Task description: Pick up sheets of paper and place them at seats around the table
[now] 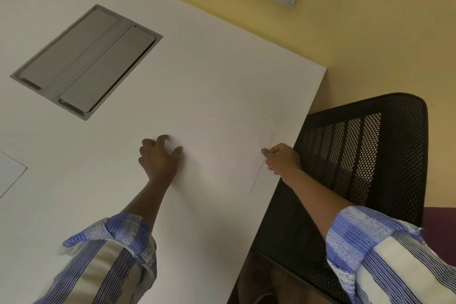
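A white sheet of paper (pixel 222 155) lies flat on the white surface (pixel 209 69) near its right edge, in front of a black mesh chair (pixel 365 155). The left hand (pixel 158 155) rests spread on the sheet's left side, fingers curled and splayed, gripping nothing. The right hand (pixel 281 158) pinches the sheet's right edge, fingers closed. Another sheet (pixel 9 173) lies at the left edge of view, below a grey cable hatch (pixel 86 61).

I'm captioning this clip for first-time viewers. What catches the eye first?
Two bare hands, left hand and right hand, press a nearly invisible white paper sheet onto the white table. A grey metal cable hatch sits far left; a black mesh office chair stands right.
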Action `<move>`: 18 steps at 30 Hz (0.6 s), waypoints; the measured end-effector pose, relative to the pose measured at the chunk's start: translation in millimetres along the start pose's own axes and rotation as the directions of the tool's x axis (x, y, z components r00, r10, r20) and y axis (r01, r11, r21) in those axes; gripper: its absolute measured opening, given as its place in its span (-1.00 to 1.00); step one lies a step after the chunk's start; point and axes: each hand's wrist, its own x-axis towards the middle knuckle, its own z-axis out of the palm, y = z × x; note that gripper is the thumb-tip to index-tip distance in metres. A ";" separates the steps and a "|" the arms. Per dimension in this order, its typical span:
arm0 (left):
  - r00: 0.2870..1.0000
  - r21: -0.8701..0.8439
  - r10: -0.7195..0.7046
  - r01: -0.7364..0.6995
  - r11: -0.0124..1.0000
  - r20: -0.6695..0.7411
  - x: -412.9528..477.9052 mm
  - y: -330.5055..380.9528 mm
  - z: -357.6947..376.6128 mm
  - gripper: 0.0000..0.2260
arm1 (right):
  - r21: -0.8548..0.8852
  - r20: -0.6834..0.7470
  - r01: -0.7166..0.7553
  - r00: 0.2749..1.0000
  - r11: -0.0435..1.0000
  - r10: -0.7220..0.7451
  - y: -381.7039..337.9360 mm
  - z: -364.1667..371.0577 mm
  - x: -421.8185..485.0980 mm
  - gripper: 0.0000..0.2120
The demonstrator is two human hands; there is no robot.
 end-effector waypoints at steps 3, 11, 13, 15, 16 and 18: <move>1.000 -0.012 -0.027 0.026 1.000 -0.009 -2.9 5.7 -3.9 -0.52 | 0.027 -0.013 0.013 1.000 1.000 -0.013 -3.1 -11.2 -11.2 -0.76; 0.996 -0.098 0.047 -0.054 0.994 -0.073 -31.1 50.7 -43.4 -0.52 | 0.119 -0.047 0.127 0.991 0.985 -0.122 -17.2 -56.1 -70.2 -0.79; 0.991 -0.114 0.090 -0.101 0.988 -0.096 -46.6 67.2 -57.6 -0.53 | 0.101 -0.075 0.180 0.982 0.978 -0.173 -16.2 -70.9 -91.2 -0.79; 0.986 -0.137 0.127 -0.142 0.980 -0.112 -68.8 82.8 -72.2 -0.53 | 0.098 -0.105 0.238 0.968 0.966 -0.227 -12.2 -86.2 -114.8 -0.79; 0.983 -0.153 0.143 -0.160 0.975 -0.117 -83.0 89.8 -79.8 -0.52 | 0.096 -0.121 0.266 0.959 0.959 -0.254 -9.1 -93.9 -128.1 -0.79; 0.976 -0.180 0.179 -0.200 0.963 -0.127 -116.0 101.4 -94.7 -0.52 | 0.089 -0.155 0.317 0.941 0.944 -0.301 -0.4 -108.7 -156.9 -0.79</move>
